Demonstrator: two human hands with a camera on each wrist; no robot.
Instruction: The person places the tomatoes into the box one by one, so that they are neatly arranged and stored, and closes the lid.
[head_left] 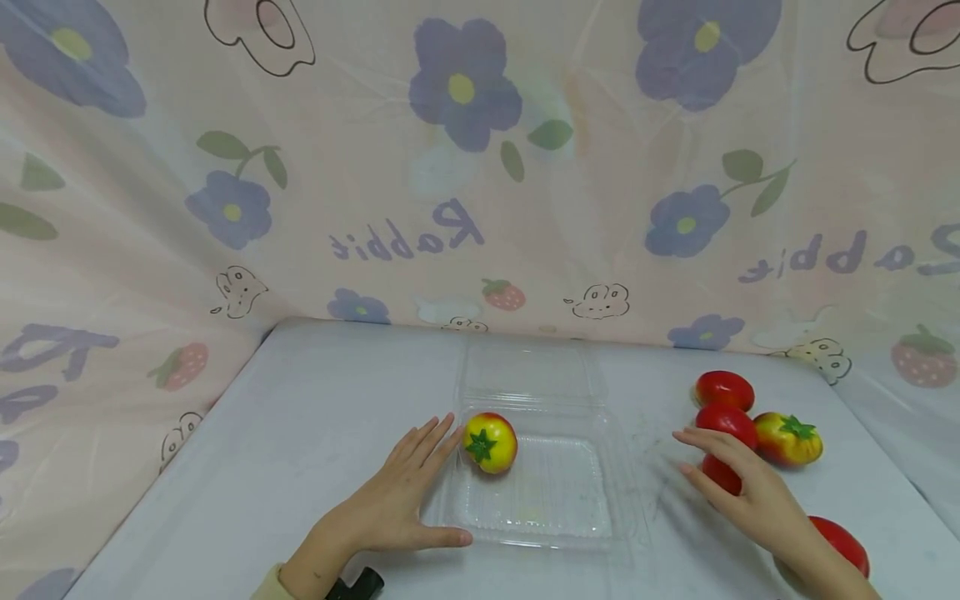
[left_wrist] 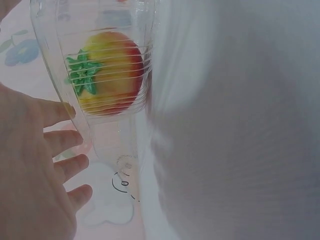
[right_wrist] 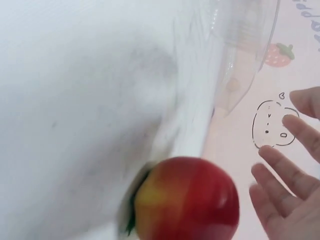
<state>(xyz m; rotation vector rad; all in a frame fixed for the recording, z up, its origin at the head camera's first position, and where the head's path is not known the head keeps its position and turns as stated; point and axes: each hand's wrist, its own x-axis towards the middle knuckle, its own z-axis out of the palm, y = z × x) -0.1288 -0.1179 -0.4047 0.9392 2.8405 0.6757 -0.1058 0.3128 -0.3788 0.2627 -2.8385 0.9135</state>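
A clear plastic clamshell box (head_left: pixel 540 533) lies with its lid (head_left: pixel 532 375) folded back, away from me. One yellow-and-red toy tomato (head_left: pixel 501 442) with a green star-shaped top sits in its far left corner. My left hand (head_left: pixel 397 500) is at the box's left side, fingers spread and fingertips right at the rim; its palm holds nothing. To the right of the box, my right hand (head_left: pixel 742 483) hovers with loosely bent fingers and nothing in its grasp. It partly covers a red toy tomato (head_left: pixel 718 473) in the head view. In the right wrist view a red-and-yellow tomato (right_wrist: pixel 190 200) appears beside the fingers.
More toy tomatoes group at the right: a red one (head_left: pixel 724 391) at the back, another red one (head_left: pixel 727 423) before it, and a yellow one (head_left: pixel 783 442). A red tomato (head_left: pixel 843 542) lies by the right forearm. A black object (head_left: pixel 363 583) shows near the left wrist.
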